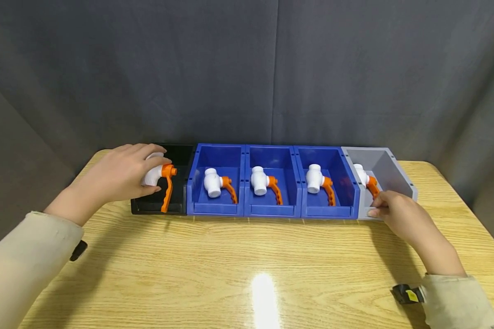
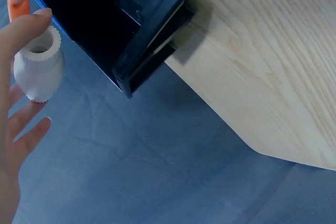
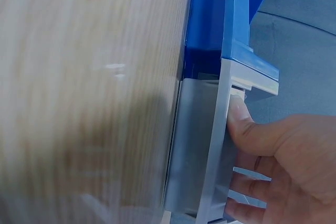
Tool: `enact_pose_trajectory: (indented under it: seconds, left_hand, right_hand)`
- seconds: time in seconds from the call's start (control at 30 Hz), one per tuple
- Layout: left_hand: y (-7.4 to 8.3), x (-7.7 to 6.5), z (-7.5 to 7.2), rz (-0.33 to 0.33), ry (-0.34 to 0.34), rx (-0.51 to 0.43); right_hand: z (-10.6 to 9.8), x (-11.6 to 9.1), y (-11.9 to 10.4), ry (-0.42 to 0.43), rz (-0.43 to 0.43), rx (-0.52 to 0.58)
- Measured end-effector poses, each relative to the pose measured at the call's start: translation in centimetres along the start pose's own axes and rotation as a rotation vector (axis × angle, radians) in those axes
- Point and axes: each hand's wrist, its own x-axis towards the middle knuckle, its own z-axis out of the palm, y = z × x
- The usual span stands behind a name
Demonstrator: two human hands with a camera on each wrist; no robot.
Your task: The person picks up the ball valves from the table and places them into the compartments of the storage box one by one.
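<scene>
Over the black bin (image 1: 180,157), my left hand (image 1: 125,171) holds a white ball valve (image 1: 151,177) by its body. The valve's orange lever (image 1: 167,194) hangs down toward the bin's front edge. In the left wrist view, the thumb lies across the valve (image 2: 39,69) near one ribbed open end. At the far right, my right hand (image 1: 403,217) reaches over the front of the grey bin (image 1: 399,176). Its thumb and index finger pinch the orange lever (image 1: 372,186) of a second valve (image 1: 360,174). In the right wrist view, the bin's lip (image 3: 214,156) hides those fingertips.
Three blue bins (image 1: 216,209) stand in a row between the black and grey ones, each with a white valve (image 1: 258,180) and orange lever inside. The bins sit on a wooden table (image 1: 206,260) before a dark grey curtain (image 1: 230,73).
</scene>
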Motion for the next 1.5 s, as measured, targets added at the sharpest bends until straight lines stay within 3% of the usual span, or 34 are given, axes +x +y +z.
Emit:
enact_pose_trajectory:
  seconds: [0.47,0.63,0.83,1.2,1.5]
  left_hand:
    - [-1.5,1.8,1.5,-0.014,-0.026,0.026]
    - [-1.8,2.3,1.9,-0.053,-0.034,0.028]
    - [-2.2,2.8,2.3,-0.103,-0.087,0.016]
    - [-2.0,3.9,3.1,-0.133,-0.158,0.009]
    - [-0.8,5.0,4.0,-0.19,-0.3,-0.012]
  right_hand:
    - [0.0,0.1,0.0,-0.004,0.007,-0.002]
    - [0.1,0.1,0.0,-0.001,0.008,-0.004]
    - [0.0,0.0,0.0,0.0,0.005,-0.005]
    - [0.1,0.1,0.0,0.002,-0.003,-0.002]
    - [0.1,0.0,0.0,0.001,0.004,-0.005]
